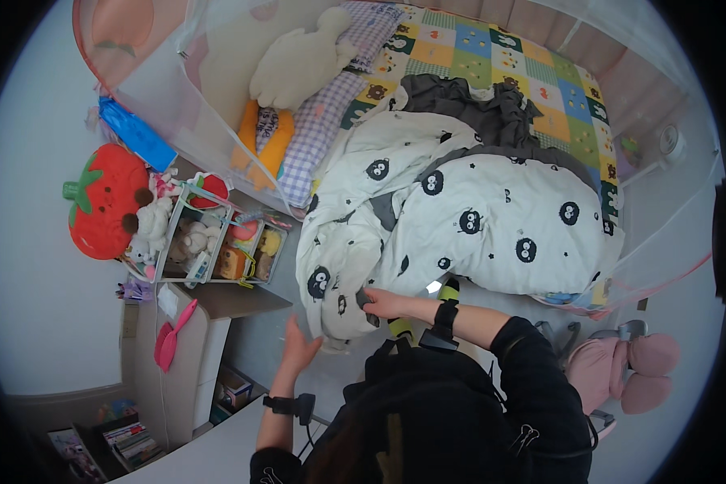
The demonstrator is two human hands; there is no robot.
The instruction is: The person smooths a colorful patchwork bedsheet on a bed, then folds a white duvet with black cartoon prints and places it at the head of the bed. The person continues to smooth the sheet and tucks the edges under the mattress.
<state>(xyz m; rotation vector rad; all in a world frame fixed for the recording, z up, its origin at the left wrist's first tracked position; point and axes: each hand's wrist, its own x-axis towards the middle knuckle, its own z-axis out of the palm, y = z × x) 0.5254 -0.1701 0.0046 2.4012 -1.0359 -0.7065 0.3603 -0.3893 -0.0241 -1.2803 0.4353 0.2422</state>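
A white duvet with black fuzzy round figures and a dark grey underside lies heaped over the near part of the bed. Its near left end hangs down off the bed in front of me. My right hand is closed on the duvet's edge, where a bit of the grey side shows between thumb and fingers. Beside the hanging end's left side is my left hand, fingers stretched upward and thumb apart. It holds nothing; whether the thumb touches the cloth I cannot tell.
A colourful patchwork sheet covers the mattress, with checked pillows and a white plush toy at left. White netting surrounds the bed. Left stand a toy rack, a strawberry cushion and a desk; right, a pink chair.
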